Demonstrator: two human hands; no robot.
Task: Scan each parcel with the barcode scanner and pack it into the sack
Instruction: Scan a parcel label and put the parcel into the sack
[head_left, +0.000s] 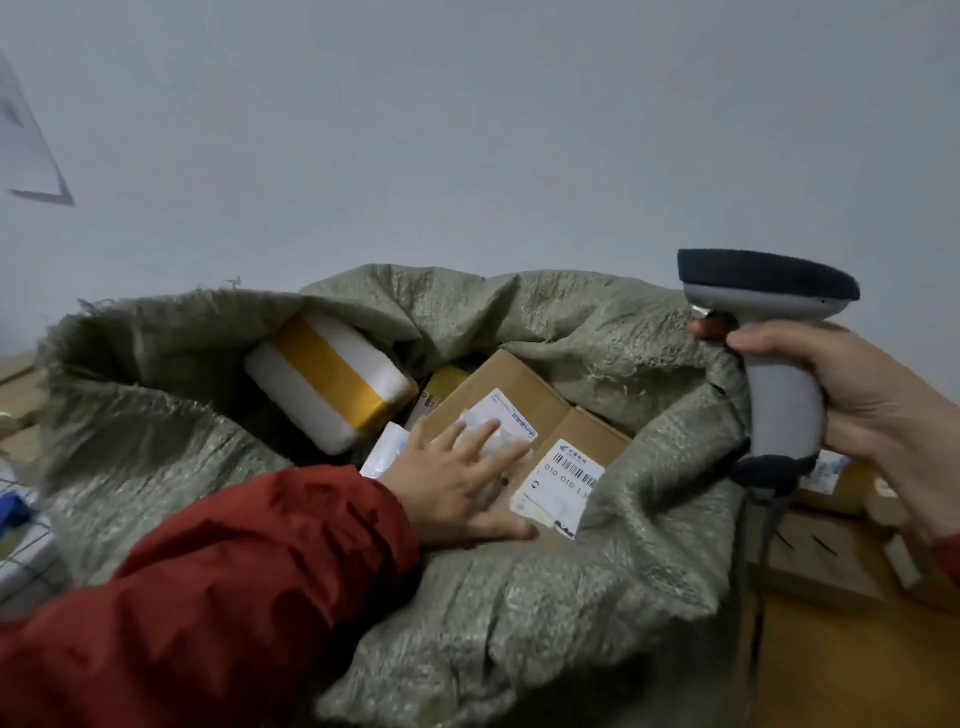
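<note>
A grey-green woven sack (597, 597) stands open in front of me with several parcels inside. My left hand (457, 478), in a red sleeve, reaches into the sack with spread fingers lying flat on a small clear-wrapped packet on top of a brown cardboard box (524, 395) that bears white labels. A white foam parcel (327, 382) with yellow tape leans at the back left of the sack. My right hand (852, 395) grips the handle of a grey barcode scanner (769, 322) held upright above the sack's right rim.
More brown cardboard boxes (826, 561) lie to the right of the sack, under the scanner. A wire basket (21, 545) with items shows at the left edge. A plain pale wall fills the background.
</note>
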